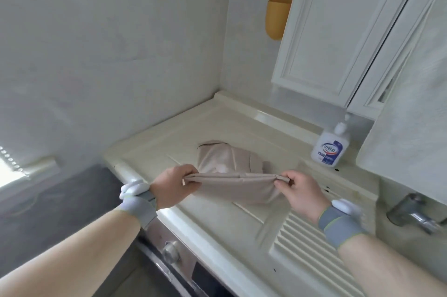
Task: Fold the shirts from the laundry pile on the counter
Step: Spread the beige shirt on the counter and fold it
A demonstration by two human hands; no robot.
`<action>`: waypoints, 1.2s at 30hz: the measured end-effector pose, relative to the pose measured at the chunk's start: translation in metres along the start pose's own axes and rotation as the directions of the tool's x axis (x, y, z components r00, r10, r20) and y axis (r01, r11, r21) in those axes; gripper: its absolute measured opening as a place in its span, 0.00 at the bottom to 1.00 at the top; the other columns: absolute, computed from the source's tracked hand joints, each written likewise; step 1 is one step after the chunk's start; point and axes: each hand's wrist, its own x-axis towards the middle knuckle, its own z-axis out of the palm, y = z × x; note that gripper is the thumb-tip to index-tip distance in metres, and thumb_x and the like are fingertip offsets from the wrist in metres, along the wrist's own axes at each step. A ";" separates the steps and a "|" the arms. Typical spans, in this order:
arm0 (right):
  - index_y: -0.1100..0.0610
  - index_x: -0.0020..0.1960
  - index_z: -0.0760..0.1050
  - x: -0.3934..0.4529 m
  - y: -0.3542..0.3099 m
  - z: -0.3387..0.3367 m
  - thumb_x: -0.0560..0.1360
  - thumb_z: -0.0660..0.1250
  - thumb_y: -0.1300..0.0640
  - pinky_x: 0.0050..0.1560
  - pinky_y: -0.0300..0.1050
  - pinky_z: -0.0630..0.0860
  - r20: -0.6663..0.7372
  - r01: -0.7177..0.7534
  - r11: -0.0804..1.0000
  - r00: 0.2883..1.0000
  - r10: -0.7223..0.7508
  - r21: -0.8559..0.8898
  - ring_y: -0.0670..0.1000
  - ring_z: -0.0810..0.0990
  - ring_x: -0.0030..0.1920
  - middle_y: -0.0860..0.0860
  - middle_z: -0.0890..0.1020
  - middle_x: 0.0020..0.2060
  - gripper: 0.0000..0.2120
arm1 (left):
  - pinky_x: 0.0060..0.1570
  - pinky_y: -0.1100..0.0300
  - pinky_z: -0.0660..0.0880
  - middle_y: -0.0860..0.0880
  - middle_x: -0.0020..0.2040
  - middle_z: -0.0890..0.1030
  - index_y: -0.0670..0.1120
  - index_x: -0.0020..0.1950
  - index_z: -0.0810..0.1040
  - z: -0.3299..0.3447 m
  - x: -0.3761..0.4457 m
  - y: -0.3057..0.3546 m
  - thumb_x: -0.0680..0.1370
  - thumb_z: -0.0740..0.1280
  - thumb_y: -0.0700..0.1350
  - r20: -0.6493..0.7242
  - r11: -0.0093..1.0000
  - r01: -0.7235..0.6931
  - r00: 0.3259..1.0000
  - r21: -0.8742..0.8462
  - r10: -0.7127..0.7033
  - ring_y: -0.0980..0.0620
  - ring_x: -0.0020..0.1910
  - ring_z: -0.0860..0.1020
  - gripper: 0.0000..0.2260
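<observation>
Head view, the only one. A person stands at a cream moulded counter point(217, 125) with a ribbed drainboard at its near right. Both bare hands hold one beige, smooth-fabric shirt point(232, 188) stretched between them, just above the counter.

Left hand point(173, 186): fingers curled, thumb and fingers pinching the left end of the folded top edge. Right hand point(301, 189): likewise closed in a pinch on the right end. Grey wristbands carrying white blurred attachments sit on both wrists.

The edge between the hands is drawn taut and looks doubled, several layers thick. My reading: pulling the ends apart squares the fold and takes out slack before the shirt is laid down. The lower part sags and touches the counter.

Just behind it lies a second beige garment point(225, 157), rumpled, resting flat on the counter. Whether it is folded already or waiting, I cannot tell.

Well apart to the right, by the back ledge, stands a white plastic pump bottle point(331, 145). Its blue label bears Chinese characters, too blurred to read.

An orange-and-yellow holder point(280, 6) hangs on the wall. A metal tap point(413, 212) is at far right.
</observation>
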 end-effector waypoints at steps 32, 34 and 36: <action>0.54 0.64 0.70 0.087 0.025 0.068 0.76 0.61 0.43 0.56 0.51 0.70 -0.251 -0.430 0.872 0.893 0.372 -0.236 0.63 0.75 0.58 0.59 0.75 0.60 0.21 | 0.58 0.50 0.70 0.44 0.64 0.73 0.46 0.67 0.69 0.060 0.092 -0.021 0.76 0.63 0.52 -0.236 0.969 0.180 0.962 0.170 -0.137 0.40 0.60 0.73 0.20; 0.50 0.66 0.69 0.070 0.014 0.078 0.75 0.59 0.40 0.60 0.53 0.68 -0.247 -0.235 0.875 0.959 0.137 -0.424 0.62 0.73 0.62 0.58 0.72 0.64 0.23 | 0.59 0.49 0.69 0.46 0.67 0.72 0.49 0.66 0.71 0.070 0.075 -0.012 0.74 0.60 0.56 -0.216 0.941 0.010 0.974 0.338 0.068 0.41 0.62 0.73 0.23; 0.43 0.68 0.67 0.052 0.002 0.095 0.73 0.54 0.35 0.66 0.56 0.62 -0.089 -0.041 0.843 0.996 -0.008 -0.536 0.60 0.67 0.69 0.57 0.66 0.71 0.27 | 0.64 0.49 0.65 0.47 0.71 0.69 0.51 0.67 0.71 0.083 0.063 -0.005 0.74 0.55 0.61 -0.092 0.899 -0.117 0.981 0.422 0.171 0.43 0.69 0.69 0.25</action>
